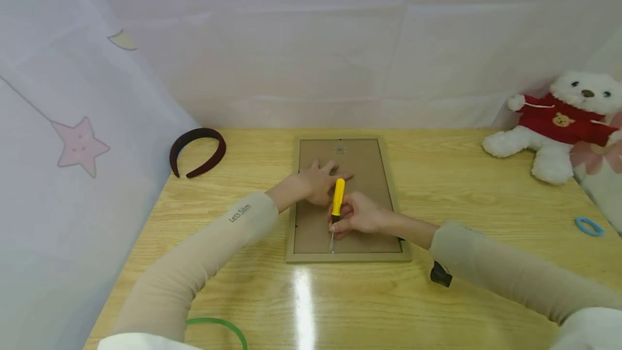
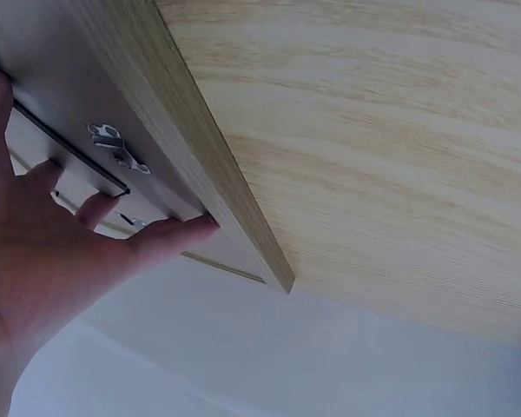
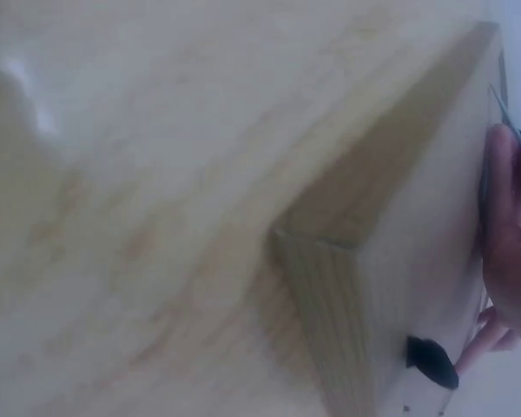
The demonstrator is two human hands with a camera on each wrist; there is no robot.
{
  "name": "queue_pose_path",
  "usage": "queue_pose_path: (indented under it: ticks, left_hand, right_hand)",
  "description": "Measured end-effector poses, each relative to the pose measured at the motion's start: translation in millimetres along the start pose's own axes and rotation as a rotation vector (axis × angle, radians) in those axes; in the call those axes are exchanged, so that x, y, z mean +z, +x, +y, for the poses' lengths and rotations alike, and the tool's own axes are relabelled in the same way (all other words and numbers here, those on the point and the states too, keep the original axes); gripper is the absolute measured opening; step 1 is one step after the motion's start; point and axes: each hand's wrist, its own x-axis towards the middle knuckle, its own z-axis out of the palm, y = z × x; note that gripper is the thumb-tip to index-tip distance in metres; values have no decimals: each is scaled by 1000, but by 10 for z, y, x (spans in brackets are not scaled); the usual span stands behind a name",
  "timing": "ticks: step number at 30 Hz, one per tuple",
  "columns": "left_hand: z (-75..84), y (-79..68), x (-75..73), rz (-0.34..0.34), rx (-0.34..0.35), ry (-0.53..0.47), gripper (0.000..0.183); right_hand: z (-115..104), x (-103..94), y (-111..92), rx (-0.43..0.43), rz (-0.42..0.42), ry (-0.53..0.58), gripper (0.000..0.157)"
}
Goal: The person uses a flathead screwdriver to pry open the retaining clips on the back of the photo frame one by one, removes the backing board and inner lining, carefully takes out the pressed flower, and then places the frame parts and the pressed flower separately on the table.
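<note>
Frame (image 1: 371, 177) at the middle of the bench (image 1: 262, 307)'s back edge, backing upward.
Left hand (image 1: 319, 183) lies spread on it; right hand (image 1: 362, 214) grips a yellow screwdriver (image 1: 338, 197), tip by the near rim; only the head view shows the toy bear (image 1: 554, 126), back right corner.

Along the tabletop's (image 1: 439, 177) far edge, passage lies between the picture frame (image 1: 362, 163) and headband (image 1: 198, 133); the headband obstructs the far left corner, a teddy bear (image 1: 559, 123) the far right.
</note>
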Motion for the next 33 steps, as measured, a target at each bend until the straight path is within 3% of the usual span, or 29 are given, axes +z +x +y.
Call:
queue_pose_path:
  ticks: [9,20,27,29,33]
  left_hand:
    - [-9,41,-6,-31,26,80,78]
    - [7,30,-34,-29,35,96,75]
    - [-9,25,-57,-11,-9,15,87]
    - [-13,19,-56,-10,-9,9,89]
    - [-38,10,-52,-8,5,13,96]
  right_hand:
    - [7,64,31,-70,-40,-56,28]
    - [5,50,22,-52,-25,-59,35]
    - [80,90,-37,-113,123,-42,87]
    - [97,113,-54,-148,141,-36,104]
    - [102,126,-54,-184,149,-52,121]
